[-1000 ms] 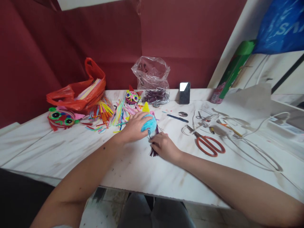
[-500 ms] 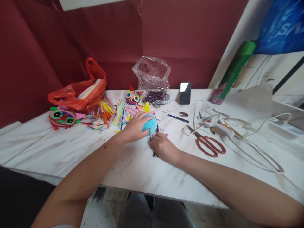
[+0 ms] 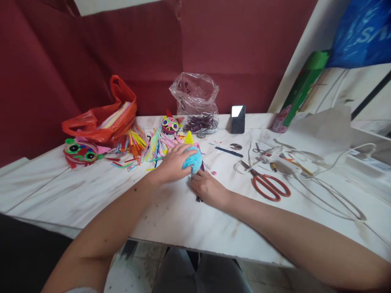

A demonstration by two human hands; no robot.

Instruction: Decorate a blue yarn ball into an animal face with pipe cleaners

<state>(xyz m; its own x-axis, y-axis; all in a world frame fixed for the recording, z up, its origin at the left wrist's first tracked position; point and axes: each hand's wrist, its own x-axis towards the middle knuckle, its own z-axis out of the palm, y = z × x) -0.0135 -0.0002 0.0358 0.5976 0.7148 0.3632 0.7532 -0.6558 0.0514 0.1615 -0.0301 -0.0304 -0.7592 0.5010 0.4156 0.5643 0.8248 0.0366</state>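
Note:
My left hand [image 3: 174, 162] is wrapped over a blue rounded craft piece [image 3: 193, 159] with a yellow pointed tip [image 3: 188, 137] standing up behind it. My right hand [image 3: 208, 185] is closed just below and to the right, its fingers pinching at a thin dark strand [image 3: 192, 173] by the piece's lower edge. Dark purple bristly strands [image 3: 198, 199] poke out under the right hand. What exactly the right fingertips grip is mostly hidden.
Orange-handled scissors [image 3: 271, 187], a glue gun [image 3: 262, 160] and looped white cable lie to the right. A phone [image 3: 237, 119] leans at the back beside a clear bag [image 3: 197, 103]. Leftward are a red bag [image 3: 102, 122], colourful stems [image 3: 155, 144] and decorated face crafts [image 3: 81, 152].
My right hand has shifted slightly up and left, closer to the blue piece. A small pink disc beside it now shows more fully. My left hand stays on the piece.

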